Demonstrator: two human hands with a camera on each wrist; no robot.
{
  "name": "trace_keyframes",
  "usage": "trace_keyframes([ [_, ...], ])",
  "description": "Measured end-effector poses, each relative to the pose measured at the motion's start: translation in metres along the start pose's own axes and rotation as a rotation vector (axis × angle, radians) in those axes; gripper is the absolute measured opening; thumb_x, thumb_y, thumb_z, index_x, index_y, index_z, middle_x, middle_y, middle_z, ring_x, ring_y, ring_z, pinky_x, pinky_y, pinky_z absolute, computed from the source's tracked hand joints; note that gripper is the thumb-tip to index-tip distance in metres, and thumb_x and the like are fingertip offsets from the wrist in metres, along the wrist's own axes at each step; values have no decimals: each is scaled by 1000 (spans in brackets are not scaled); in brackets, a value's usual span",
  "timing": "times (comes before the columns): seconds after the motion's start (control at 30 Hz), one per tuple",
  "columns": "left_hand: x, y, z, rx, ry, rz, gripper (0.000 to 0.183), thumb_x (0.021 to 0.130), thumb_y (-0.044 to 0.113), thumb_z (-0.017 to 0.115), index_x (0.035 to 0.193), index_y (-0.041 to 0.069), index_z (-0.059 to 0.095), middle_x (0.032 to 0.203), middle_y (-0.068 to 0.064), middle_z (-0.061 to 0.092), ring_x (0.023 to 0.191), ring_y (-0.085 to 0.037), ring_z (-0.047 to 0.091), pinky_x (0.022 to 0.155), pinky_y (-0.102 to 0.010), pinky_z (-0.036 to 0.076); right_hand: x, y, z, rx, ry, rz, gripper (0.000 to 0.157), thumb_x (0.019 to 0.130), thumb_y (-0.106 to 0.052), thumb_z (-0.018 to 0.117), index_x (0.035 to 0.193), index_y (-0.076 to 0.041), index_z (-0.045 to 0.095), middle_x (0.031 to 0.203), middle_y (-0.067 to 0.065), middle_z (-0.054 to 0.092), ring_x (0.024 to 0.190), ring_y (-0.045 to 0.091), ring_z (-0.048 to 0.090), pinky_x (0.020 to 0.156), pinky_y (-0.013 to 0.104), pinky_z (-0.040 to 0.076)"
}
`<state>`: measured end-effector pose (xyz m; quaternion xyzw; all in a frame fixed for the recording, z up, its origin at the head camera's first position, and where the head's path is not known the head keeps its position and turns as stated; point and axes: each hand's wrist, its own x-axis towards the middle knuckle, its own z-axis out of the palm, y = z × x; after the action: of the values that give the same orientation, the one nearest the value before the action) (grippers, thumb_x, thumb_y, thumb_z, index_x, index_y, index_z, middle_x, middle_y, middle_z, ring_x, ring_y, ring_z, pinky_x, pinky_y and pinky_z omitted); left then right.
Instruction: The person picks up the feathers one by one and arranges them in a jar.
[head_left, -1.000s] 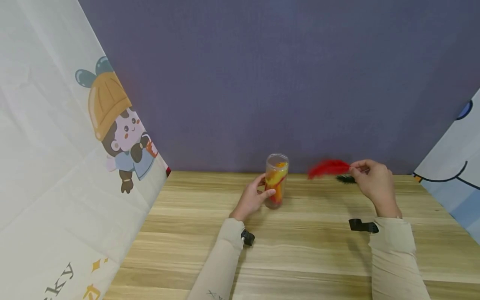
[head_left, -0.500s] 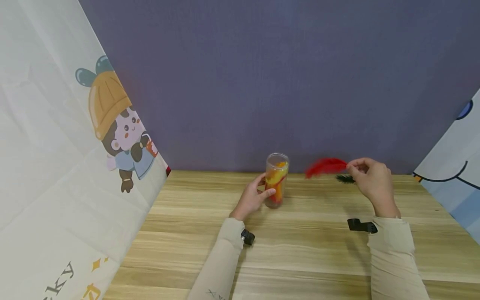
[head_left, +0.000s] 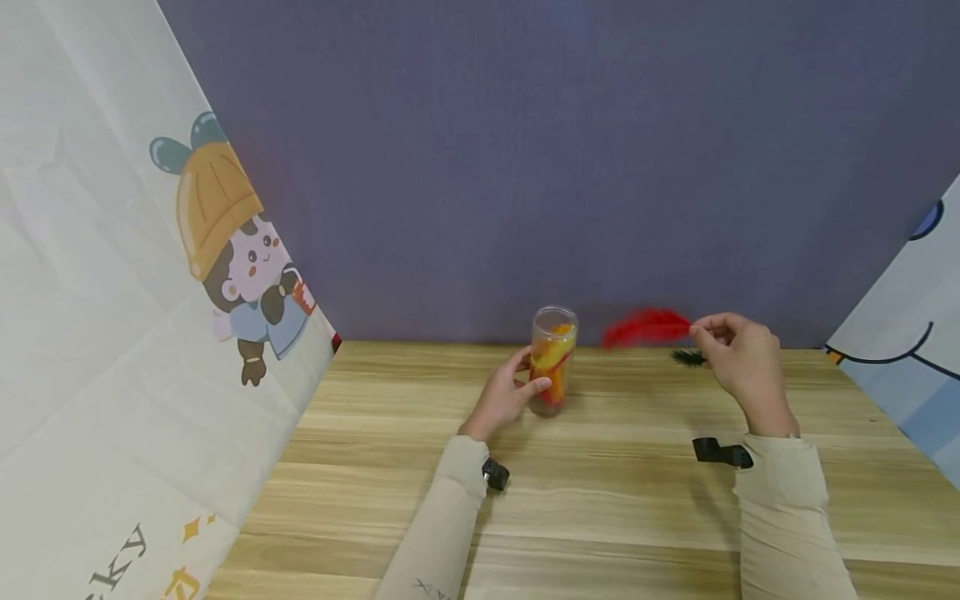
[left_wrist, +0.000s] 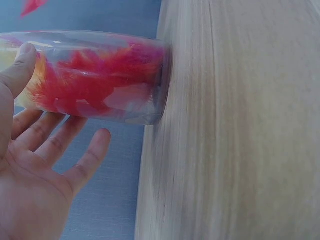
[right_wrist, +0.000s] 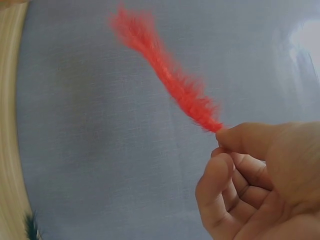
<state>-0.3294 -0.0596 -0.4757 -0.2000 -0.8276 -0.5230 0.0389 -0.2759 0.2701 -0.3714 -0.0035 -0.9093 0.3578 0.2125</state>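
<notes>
A clear glass cup (head_left: 553,362) with red, orange and yellow feathers (left_wrist: 95,80) inside stands upright on the table. My left hand (head_left: 502,396) holds it from the left, thumb on the near side and fingers behind. To the right, my right hand (head_left: 742,358) pinches a red feather (head_left: 647,327) by its quill end between thumb and forefinger. The feather (right_wrist: 172,82) is held in the air, its soft tip pointing left toward the cup. Beneath the right hand, a dark green feather (head_left: 687,358) lies on the table, partly hidden by the hand.
The wood-grain table (head_left: 600,517) ends at a grey-blue backdrop (head_left: 562,167) just behind the cup. A white sheet (head_left: 97,292) with a printed cartoon figure hangs on the left, and another printed sheet (head_left: 907,333) on the right.
My right hand has moved slightly left and up, carrying the red feather closer to the cup. The left hand and the cup have stayed in place.
</notes>
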Motion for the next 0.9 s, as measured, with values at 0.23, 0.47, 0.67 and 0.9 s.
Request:
trace_keyframes([
  [0.23, 1, -1, 1, 0, 5, 5, 63, 95, 33, 72, 152, 19, 48, 142, -11, 62, 132, -25, 59, 95, -39, 56, -1, -2, 1, 20, 30, -35, 32, 104, -32, 60, 112, -2, 70, 93, 19, 70, 54, -2, 59, 50, 25, 48],
  [0.47, 1, -2, 1, 5, 5, 9, 63, 95, 33, 72, 152, 18, 48, 142, -11, 63, 131, -24, 59, 94, -38, 57, -3, -7, 2, 64, 34, -28, 33, 103, -33, 61, 114, -3, 69, 94, 17, 69, 55, -1, 61, 50, 24, 51],
  [0.67, 1, -1, 2, 9, 5, 16, 62, 96, 33, 72, 152, 18, 49, 142, -11, 63, 131, -25, 59, 93, -33, 57, -5, -13, 4, 102, 55, -46, 31, 103, -31, 63, 112, -2, 69, 93, 16, 69, 54, 1, 61, 51, 21, 52],
  [0.9, 1, 0, 2, 4, 8, 9, 62, 96, 32, 72, 152, 19, 49, 142, -11, 63, 131, -24, 59, 94, -37, 56, -6, -19, 4, 125, 62, -75, 29, 102, -31, 63, 110, -3, 70, 88, 10, 68, 54, 3, 61, 51, 23, 53],
])
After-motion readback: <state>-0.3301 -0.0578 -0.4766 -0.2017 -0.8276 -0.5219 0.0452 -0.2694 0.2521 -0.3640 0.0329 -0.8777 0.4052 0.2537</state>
